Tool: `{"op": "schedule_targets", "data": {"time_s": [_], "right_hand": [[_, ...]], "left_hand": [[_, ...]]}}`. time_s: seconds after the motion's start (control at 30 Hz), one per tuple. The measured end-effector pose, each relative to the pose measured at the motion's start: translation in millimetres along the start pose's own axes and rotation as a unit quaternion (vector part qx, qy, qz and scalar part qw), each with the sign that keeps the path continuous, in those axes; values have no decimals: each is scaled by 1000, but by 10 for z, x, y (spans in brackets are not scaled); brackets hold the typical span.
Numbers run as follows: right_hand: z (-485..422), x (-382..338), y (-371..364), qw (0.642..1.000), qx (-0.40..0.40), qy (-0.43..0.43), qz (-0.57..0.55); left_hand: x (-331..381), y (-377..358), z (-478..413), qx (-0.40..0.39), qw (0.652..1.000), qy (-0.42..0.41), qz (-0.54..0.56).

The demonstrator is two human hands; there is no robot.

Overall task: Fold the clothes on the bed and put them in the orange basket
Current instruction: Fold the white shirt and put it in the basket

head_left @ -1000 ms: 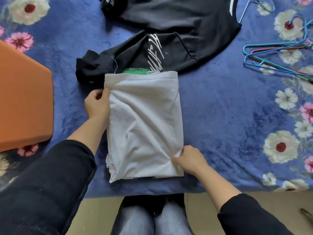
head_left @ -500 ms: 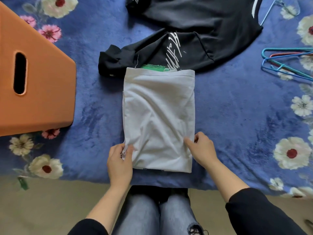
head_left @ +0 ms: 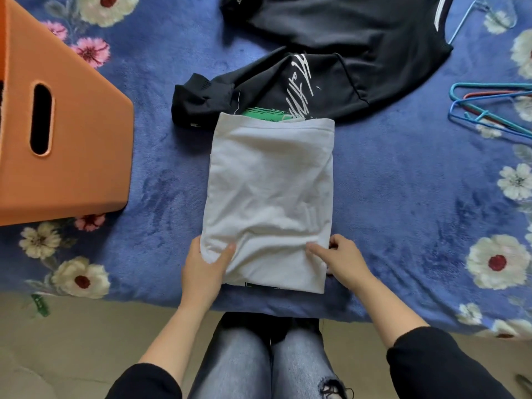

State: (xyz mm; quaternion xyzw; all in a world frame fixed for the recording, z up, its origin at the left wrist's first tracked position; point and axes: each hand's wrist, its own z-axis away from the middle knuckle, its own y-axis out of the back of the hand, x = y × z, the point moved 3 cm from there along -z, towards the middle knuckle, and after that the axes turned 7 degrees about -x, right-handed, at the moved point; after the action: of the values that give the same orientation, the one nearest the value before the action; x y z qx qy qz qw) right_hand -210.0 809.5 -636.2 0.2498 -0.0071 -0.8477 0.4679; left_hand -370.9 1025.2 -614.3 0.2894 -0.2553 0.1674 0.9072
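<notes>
1. Surface: the bed (head_left: 403, 182) was covered by a blue floral fleece blanket; beige floor (head_left: 86, 335) ran along its near edge.
2. The white folded garment (head_left: 270, 197) lay flat at the middle of the bed's near edge, with its far end overlapping a black sweatshirt (head_left: 316, 84).
3. The left hand (head_left: 201, 269) pinched its near-left corner, thumb on top. The right hand (head_left: 345, 260) pinched the near-right corner.
4. The orange basket (head_left: 80, 156) sat at the bed's left edge, apart from the garment.
5. Coloured hangers (head_left: 489, 110) lay at the right edge.

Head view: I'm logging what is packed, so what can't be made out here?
- Orange basket: inside hidden by its own wall, cut off at the left edge.
- Folded white garment: inner side hidden by its own folds.
- Left hand, right hand: fingertips hidden by the garment's near corners.
</notes>
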Motion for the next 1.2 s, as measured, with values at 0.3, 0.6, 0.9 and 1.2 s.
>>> {"op": "schedule_targets", "data": {"time_s": [0.3,0.6,0.9,1.2], "right_hand": [[188,-48,234,963,-142,-64,-218],[-74,-1244,739,869,-79,43,-487],[-488,-1077,528,979,129,64,-146],[-417,-1211,508,943,277,175,-66]], "left_hand": [[316,247,33,-255,951,130,113],[1455,362,-459,-195,904,115,362],[1298,96,-865,-14,995,-74,-63],[1268,-127,-744,61,980,-189,-27]]}}
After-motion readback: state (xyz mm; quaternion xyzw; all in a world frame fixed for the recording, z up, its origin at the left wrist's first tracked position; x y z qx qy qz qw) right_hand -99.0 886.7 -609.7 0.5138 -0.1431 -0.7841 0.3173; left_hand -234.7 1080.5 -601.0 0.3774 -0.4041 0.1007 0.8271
